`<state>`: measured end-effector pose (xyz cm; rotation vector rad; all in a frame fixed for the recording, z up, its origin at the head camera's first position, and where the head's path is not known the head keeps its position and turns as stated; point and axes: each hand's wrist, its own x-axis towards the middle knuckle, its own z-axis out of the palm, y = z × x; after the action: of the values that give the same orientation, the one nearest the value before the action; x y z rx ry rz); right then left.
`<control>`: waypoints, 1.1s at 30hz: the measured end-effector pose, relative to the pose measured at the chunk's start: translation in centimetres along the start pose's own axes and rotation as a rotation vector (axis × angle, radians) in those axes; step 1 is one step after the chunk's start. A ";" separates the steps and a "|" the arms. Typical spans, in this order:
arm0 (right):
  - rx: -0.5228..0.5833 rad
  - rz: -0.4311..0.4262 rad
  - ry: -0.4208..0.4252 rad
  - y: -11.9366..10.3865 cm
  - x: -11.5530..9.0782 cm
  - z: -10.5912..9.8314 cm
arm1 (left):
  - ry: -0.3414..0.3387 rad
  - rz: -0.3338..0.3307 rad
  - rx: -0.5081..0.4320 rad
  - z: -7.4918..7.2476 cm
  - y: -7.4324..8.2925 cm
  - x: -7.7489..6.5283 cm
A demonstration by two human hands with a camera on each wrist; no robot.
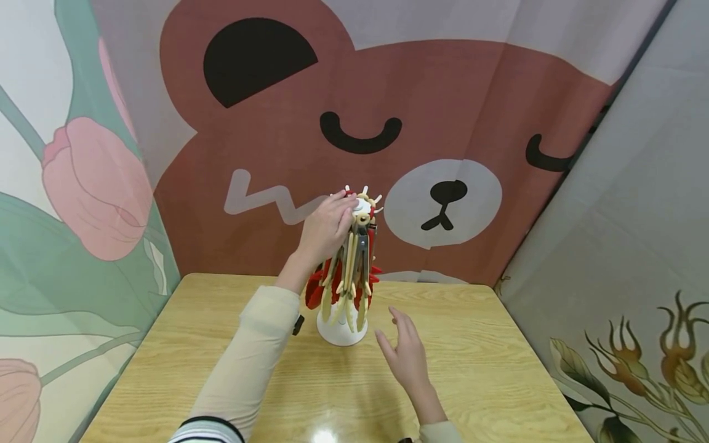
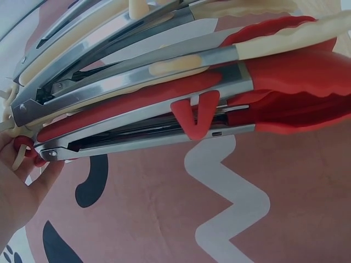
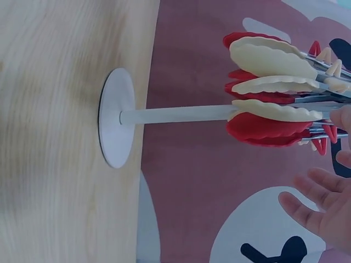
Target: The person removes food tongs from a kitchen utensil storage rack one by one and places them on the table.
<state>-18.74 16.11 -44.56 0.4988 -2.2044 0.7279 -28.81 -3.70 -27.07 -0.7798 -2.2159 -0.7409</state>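
Several kitchen tongs with cream or red scalloped heads hang heads-down around a white stand, which has a round base [image 1: 341,336] and a slim post [image 3: 181,114]. At the stand's top, my left hand [image 1: 327,226] holds the ring end of a pair of red tongs [image 2: 131,109], thumb and fingers around it in the left wrist view. Cream tongs [image 1: 349,264] hang at the front beside the red ones. My right hand [image 1: 407,357], fingers spread and holding nothing, hovers to the right of the base, below the tongs' heads.
The stand rests on a light wood table [image 1: 471,344], toward its back edge. Behind it hangs a curtain [image 1: 443,111] with a brown bear print. Flower-printed curtains close in the left [image 1: 94,184] and right [image 1: 626,258] sides.
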 end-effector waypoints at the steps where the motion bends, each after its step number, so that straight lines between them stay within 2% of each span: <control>1: 0.001 0.001 0.000 -0.1 0.1 0.0 | 0.000 0.001 0.000 0.0 0.0 0.0; 14: 0.027 -0.024 0.010 -1.1 1.7 0.5 | 0.009 0.006 -0.004 -0.1 0.0 -0.1; 24: 0.030 0.027 -0.005 -2.1 2.8 0.8 | 0.001 0.006 -0.002 -0.2 0.1 -0.1; 33: 0.055 0.022 0.042 -2.6 4.1 1.4 | -0.001 -0.011 -0.003 -0.2 0.2 -0.2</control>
<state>-20.74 12.74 -41.34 0.4827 -2.1587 0.8055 -28.49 -3.72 -27.01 -0.7702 -2.2219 -0.7492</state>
